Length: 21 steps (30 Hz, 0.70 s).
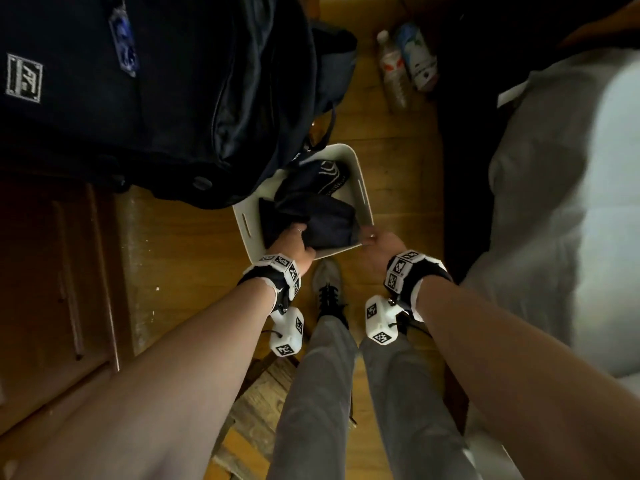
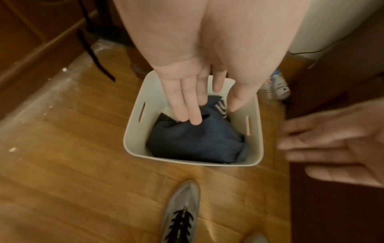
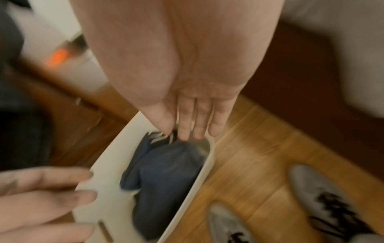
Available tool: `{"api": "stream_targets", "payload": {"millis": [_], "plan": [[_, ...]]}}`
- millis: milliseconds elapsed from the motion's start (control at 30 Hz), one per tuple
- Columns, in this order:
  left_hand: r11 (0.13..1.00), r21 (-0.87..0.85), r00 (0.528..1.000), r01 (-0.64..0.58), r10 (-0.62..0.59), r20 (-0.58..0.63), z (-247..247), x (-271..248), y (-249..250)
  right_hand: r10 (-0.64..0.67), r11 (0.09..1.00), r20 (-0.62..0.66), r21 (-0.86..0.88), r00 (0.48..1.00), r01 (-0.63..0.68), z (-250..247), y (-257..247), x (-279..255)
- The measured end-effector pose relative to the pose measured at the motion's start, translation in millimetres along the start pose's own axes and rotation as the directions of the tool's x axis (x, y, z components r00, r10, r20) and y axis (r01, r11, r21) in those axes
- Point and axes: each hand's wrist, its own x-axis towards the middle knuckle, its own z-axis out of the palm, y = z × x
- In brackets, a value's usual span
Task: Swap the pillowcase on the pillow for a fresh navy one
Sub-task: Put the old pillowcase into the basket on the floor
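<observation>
A crumpled navy pillowcase [image 1: 329,223] [image 2: 197,141] [image 3: 166,172] lies in a white plastic bin [image 1: 363,188] [image 2: 133,131] [image 3: 199,180] on the wooden floor. My left hand [image 1: 298,242] [image 2: 214,115] reaches down into the bin with straight fingers, and its fingertips [image 2: 195,121] touch the fabric near the far side. My right hand [image 1: 374,240] [image 3: 187,134] hovers at the bin's near right corner, fingers straight and together, holding nothing. In the blurred right wrist view the left hand [image 3: 41,197] shows at the lower left.
A big dark backpack [image 1: 156,81] overhangs the bin's far left side. Two bottles [image 1: 408,60] lie on the floor beyond. White bedding [image 1: 554,202] fills the right, wooden drawers [image 1: 52,271] the left. My grey shoe [image 1: 327,282] stands just before the bin.
</observation>
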Motion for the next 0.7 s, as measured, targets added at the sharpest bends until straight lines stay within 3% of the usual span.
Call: {"api": "stream_targets", "payload": {"millis": [167, 367, 467, 567, 633, 700], "plan": [[0.979, 0.162, 0.991, -0.125, 0.116, 0.063, -9, -51, 57, 0.101, 0.988, -0.098, 0.125, 0.990, -0.088, -57, 16, -67], [0.860, 0.353, 0.930, -0.368, 0.341, 0.139, -19, -180, 189, 0.137, 0.938, -0.345, 0.347, 0.928, -0.010, -163, 52, -205], [0.726, 0.466, 0.857, -0.506, 0.487, 0.170, 1, -252, 259, 0.189, 0.896, -0.421, 0.444, 0.887, 0.020, -209, 100, -276], [0.540, 0.554, 0.735, -0.633, 0.644, 0.212, 45, -317, 316, 0.196, 0.932, -0.576, 0.362, 0.794, 0.032, -233, 171, -348], [0.406, 0.587, 0.648, -0.700, 0.706, 0.285, 86, -354, 342, 0.254, 0.949, -0.631, 0.310, 0.733, -0.063, -231, 227, -393], [0.294, 0.603, 0.593, -0.741, 0.707, 0.385, 140, -383, 356, 0.389, 0.910, -0.587, 0.367, 0.710, -0.194, -212, 289, -429]]}}
